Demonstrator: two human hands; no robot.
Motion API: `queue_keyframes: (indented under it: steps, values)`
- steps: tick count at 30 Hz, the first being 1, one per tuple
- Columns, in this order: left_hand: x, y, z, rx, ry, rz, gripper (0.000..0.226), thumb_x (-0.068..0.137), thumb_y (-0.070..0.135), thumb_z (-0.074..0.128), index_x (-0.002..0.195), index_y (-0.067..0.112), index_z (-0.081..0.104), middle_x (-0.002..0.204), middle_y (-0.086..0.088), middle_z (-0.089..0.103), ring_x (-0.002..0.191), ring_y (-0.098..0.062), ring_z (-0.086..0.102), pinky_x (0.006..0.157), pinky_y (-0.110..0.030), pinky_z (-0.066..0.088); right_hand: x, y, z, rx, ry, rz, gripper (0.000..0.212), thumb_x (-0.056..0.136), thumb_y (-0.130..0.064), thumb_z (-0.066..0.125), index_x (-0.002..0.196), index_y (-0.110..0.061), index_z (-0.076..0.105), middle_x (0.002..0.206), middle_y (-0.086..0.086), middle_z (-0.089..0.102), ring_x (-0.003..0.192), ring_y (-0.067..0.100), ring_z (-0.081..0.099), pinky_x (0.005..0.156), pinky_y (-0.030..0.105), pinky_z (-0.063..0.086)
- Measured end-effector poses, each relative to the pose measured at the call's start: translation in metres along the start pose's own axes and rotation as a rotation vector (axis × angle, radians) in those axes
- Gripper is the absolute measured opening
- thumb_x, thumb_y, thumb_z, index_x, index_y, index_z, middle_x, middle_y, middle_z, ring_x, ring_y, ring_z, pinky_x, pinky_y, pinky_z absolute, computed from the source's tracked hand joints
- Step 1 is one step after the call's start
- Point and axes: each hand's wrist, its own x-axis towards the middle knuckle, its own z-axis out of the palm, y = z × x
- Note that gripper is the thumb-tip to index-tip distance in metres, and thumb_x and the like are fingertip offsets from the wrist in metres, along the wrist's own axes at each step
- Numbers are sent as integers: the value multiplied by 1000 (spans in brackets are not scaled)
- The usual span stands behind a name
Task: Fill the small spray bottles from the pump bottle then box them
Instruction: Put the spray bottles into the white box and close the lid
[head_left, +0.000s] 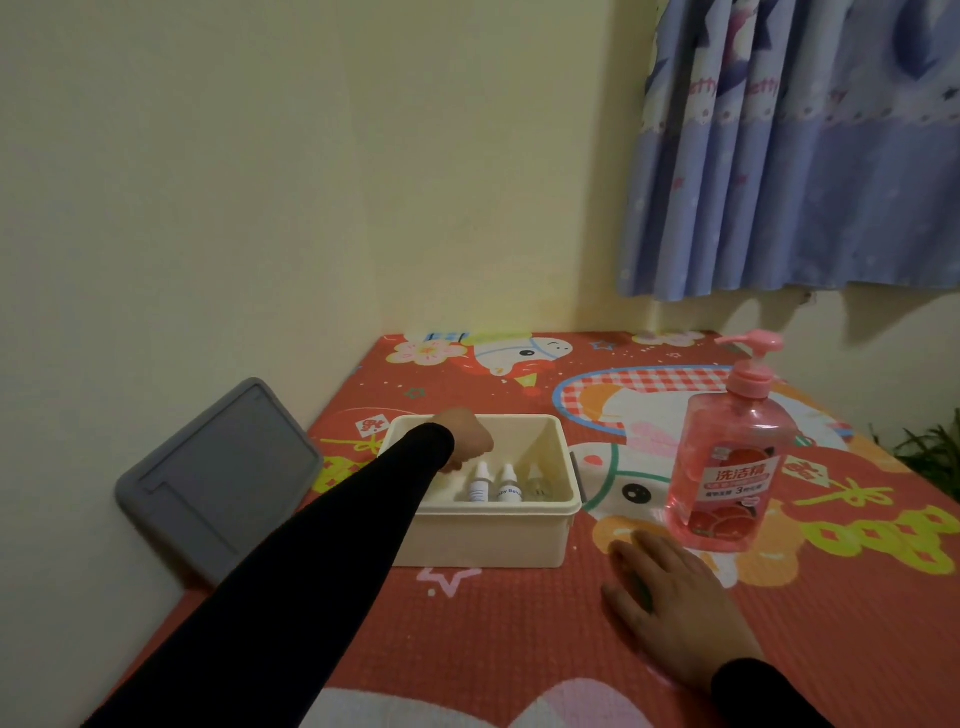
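A cream plastic box (540, 535) stands on the red patterned mat. Inside it, small spray bottles stand upright in a row: two white ones (479, 484) (509, 485) and a clear one (537, 483). My left hand (464, 434) reaches into the left part of the box with its fingers curled downward; whatever is under them is hidden. To the right of the box stands the pink pump bottle (730, 457) with its red label. In front of that bottle my right hand (675, 603) lies flat on the mat, fingers spread, holding nothing.
A grey box lid (218, 478) leans against the wall to the left of the mat. The red mat (519, 623) fills the room's corner. A blue curtain (795, 156) hangs at the upper right, and green plant leaves (935, 452) show at the right edge.
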Motion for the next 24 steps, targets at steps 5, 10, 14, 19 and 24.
queue_keyframes:
  steps: [5,10,14,19,24]
  values:
    - [-32,-17,-32,43,343,228,27,93,30,53,104,9,66,99,-3,65,93,-23,59,76,-30,44,-1,0,-1,-10,7,-9,64,93,-66,22,150,-37,22,162,-5,12,149,15,9,121,36,9]
    - [-71,-63,-49,-175,652,242,20,92,31,55,102,16,65,97,3,64,92,-16,59,80,-28,45,0,4,4,-12,30,-27,68,90,-69,19,149,-35,27,161,-3,17,148,16,14,121,35,13]
    - [-101,-111,-44,-326,757,149,20,91,30,57,105,16,62,96,2,64,90,-18,62,81,-34,52,3,7,8,-41,46,-35,76,85,-72,11,147,-34,30,160,-1,22,147,18,19,119,37,19]
    - [-131,-167,-34,-328,869,-34,24,89,30,63,99,9,63,95,-7,67,93,-26,63,79,-31,44,4,7,12,-63,45,-39,84,79,-75,5,146,-32,33,159,1,26,146,19,21,119,37,21]
    - [-152,-200,-18,-377,886,-255,37,87,39,65,109,10,60,111,-12,67,102,-32,61,82,-33,42,3,7,11,-83,41,-58,61,94,-63,24,147,-32,30,159,1,24,147,20,19,120,38,18]
